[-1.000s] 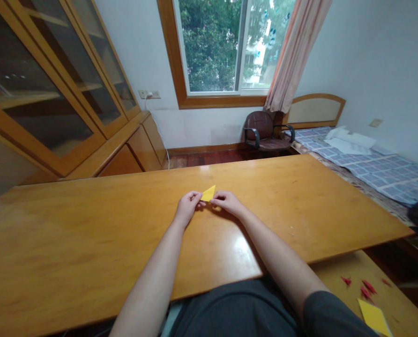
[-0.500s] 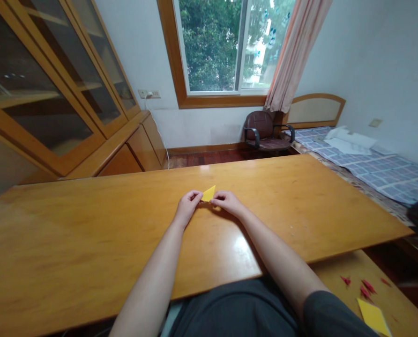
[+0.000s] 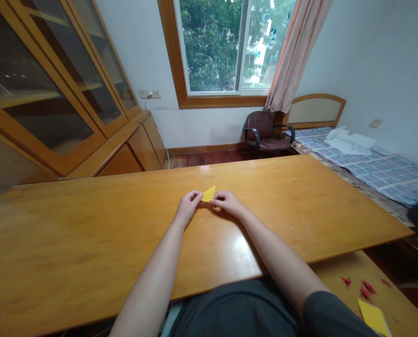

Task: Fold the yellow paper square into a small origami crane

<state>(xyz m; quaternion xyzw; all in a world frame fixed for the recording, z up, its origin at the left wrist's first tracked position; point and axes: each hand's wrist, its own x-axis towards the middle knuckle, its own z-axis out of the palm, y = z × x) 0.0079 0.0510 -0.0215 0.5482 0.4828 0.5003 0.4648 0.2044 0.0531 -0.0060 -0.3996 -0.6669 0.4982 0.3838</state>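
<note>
A small folded yellow paper, triangular in shape, is held just above the long wooden table near its middle. My left hand pinches its left edge with fingers curled. My right hand pinches its right edge in the same way. The two hands nearly touch each other under the paper.
A lower wooden bench at the bottom right carries a flat yellow sheet and several small red folded pieces. A glass-door cabinet stands left, a dark armchair under the window, a bed right.
</note>
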